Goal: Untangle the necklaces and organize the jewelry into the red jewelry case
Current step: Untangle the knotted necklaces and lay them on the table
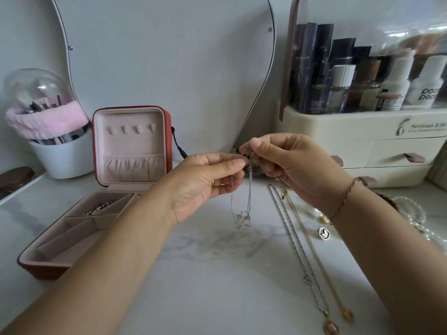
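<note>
You are viewing a marble-patterned desk (217,286). A curved mirror (169,56) is standing against the wall at back centre. At back left, a white cup (65,158) is holding makeup brushes (43,106), with a pink fluffy band (46,122) wrapping its rim and a clear dome (33,85) sitting above. At back right, a cream cosmetics organizer (362,131) is housing bottles (396,85) under a clear cover, and its drawers (399,155) are sitting closed. A black cable (177,143) is lying by the mirror's lower edge.
</note>
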